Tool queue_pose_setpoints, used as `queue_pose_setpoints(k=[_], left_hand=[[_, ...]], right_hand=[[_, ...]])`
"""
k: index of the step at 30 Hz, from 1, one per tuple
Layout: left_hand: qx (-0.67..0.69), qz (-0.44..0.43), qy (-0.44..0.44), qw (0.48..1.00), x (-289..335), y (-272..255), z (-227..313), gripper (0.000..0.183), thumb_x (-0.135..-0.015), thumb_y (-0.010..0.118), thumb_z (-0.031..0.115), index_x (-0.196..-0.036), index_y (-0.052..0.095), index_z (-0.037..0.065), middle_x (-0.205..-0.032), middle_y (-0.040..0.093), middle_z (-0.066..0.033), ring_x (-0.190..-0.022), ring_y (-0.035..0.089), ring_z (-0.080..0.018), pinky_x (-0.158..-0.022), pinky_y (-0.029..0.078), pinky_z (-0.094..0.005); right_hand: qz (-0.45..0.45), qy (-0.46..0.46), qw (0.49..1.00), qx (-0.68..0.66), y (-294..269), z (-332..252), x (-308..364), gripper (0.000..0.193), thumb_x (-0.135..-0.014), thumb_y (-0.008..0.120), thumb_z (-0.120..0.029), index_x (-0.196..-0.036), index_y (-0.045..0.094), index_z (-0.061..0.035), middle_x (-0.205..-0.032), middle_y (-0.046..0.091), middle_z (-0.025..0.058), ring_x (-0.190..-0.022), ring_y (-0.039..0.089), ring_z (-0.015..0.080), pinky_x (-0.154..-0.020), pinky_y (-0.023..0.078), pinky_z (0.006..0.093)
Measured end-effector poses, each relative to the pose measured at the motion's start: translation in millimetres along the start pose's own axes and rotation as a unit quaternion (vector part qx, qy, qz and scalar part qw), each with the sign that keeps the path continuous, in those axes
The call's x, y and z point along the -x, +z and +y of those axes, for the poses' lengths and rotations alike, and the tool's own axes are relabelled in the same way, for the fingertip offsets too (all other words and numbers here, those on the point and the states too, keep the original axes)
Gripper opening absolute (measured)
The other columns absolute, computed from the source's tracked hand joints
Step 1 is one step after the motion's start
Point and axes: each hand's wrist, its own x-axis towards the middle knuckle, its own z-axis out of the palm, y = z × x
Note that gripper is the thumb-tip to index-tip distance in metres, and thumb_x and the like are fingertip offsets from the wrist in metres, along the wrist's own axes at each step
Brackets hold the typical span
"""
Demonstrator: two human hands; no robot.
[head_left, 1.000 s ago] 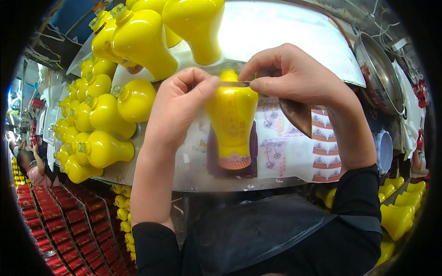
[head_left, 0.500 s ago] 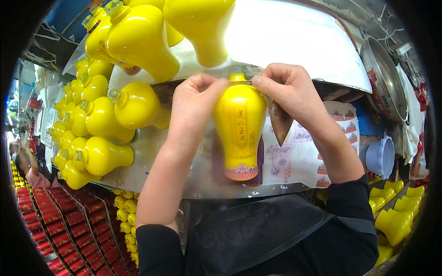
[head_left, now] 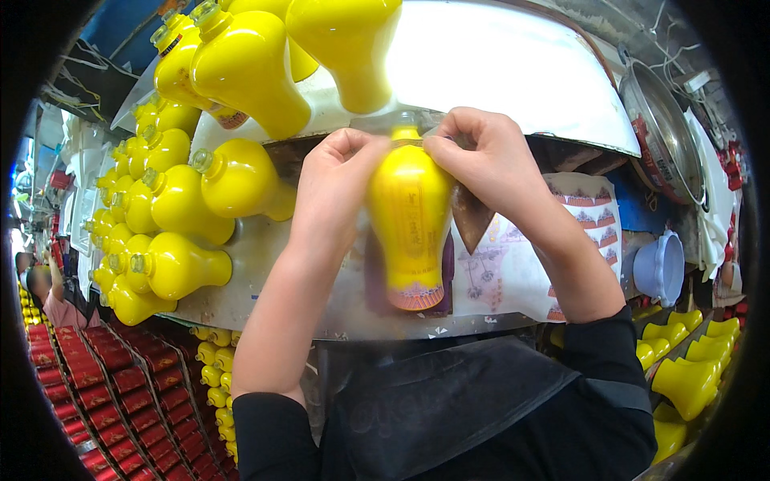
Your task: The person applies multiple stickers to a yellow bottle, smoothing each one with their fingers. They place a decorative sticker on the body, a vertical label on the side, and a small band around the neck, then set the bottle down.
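A glossy yellow bottle [head_left: 411,216] with a clear neck stands in front of me, printed lettering down its front and a patterned band round its foot. A thin dark decal strip [head_left: 407,143] crosses the base of its neck. My left hand [head_left: 341,164] pinches the strip's left end between thumb and fingers. At the other end my right hand [head_left: 485,156] is closed in the same way, thumb against the bottle's shoulder. Below the right palm hangs a brown pointed flat piece [head_left: 472,218]; whether those fingers hold it is hidden. The bottle's face is slightly blurred.
Several yellow bottles [head_left: 184,204] crowd the table's left side, with larger-looking ones [head_left: 249,72] behind. A decal sheet [head_left: 581,208] lies at right, near a pale blue bucket [head_left: 659,268]. Red boxes [head_left: 120,401] fill the lower left, where another person [head_left: 60,301] is visible.
My right hand and the brown piece have shifted slightly left, closer to my left hand. The bottle sits slightly further left in view. Both hands still pinch the strip.
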Motion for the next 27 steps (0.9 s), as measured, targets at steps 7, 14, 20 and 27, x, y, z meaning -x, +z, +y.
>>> queue_pose_setpoints(k=[7,14,20,27], left_hand=[[-0.001,-0.056,0.037,0.998,13.8,-11.0,10.9,0.015,-0.092,0.077,0.014,-0.095,0.070,0.002,-0.093,0.072,-0.0039,-0.084,0.064,-0.0077,-0.080,0.051,-0.0242],[0.010,-0.091,0.037,0.995,10.5,-14.8,14.1,0.012,-0.089,0.078,0.009,-0.092,0.070,0.001,-0.099,0.074,-0.0073,-0.086,0.066,-0.0095,-0.083,0.053,-0.0257],[0.031,-0.111,0.043,0.992,17.7,-8.1,14.7,0.009,-0.088,0.078,0.007,-0.088,0.071,0.000,-0.108,0.074,-0.0115,-0.090,0.067,-0.0113,-0.087,0.054,-0.0277],[0.007,-0.119,0.041,0.992,20.9,-0.1,16.4,0.008,-0.088,0.077,0.007,-0.088,0.072,0.001,-0.110,0.074,-0.0118,-0.092,0.066,-0.0120,-0.091,0.053,-0.0284]], right_hand=[[-0.006,-0.005,0.997,-0.072,-8.3,-9.1,18.9,0.017,-0.091,0.071,-0.019,-0.086,0.070,-0.0026,-0.076,0.065,-0.0005,-0.068,0.059,0.0045,-0.062,0.047,0.0200],[-0.011,0.025,0.990,-0.138,-8.8,-11.9,20.8,0.014,-0.089,0.074,-0.015,-0.085,0.069,-0.0024,-0.077,0.066,-0.0014,-0.068,0.059,0.0028,-0.063,0.047,0.0184],[-0.020,0.035,0.988,-0.147,-14.6,-8.9,27.6,0.015,-0.090,0.074,-0.016,-0.085,0.068,-0.0033,-0.078,0.066,-0.0008,-0.069,0.060,0.0036,-0.064,0.047,0.0186],[-0.022,0.042,0.982,-0.182,-18.5,-4.6,34.0,0.015,-0.090,0.073,-0.016,-0.084,0.068,-0.0040,-0.078,0.065,0.0000,-0.069,0.059,0.0054,-0.066,0.048,0.0194]])
